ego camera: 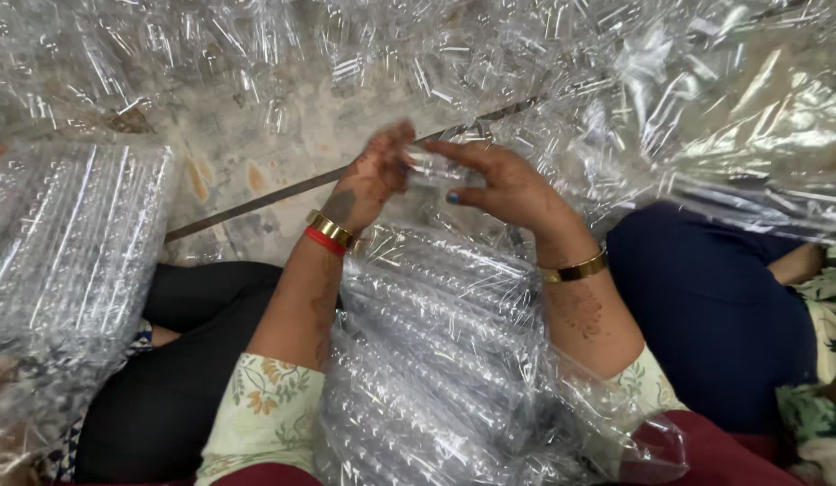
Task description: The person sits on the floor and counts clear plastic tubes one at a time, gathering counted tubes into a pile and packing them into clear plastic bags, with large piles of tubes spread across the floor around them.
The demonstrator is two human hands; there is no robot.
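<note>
My left hand (375,176) and my right hand (499,184) meet above my lap, both gripping one small clear plastic bottle (433,167) between them. My left wrist carries a gold and a red bangle, my right wrist a gold one. Under my forearms a clear plastic bag (436,360) packed with rows of clear bottles rests between my knees.
A second filled clear bag (67,243) lies at the left. Heaps of loose clear bottles and crumpled plastic sheet (706,117) cover the floor ahead and to the right. A dark strip (256,200) runs across the stone floor. Another person's dark-clothed leg (715,306) is at right.
</note>
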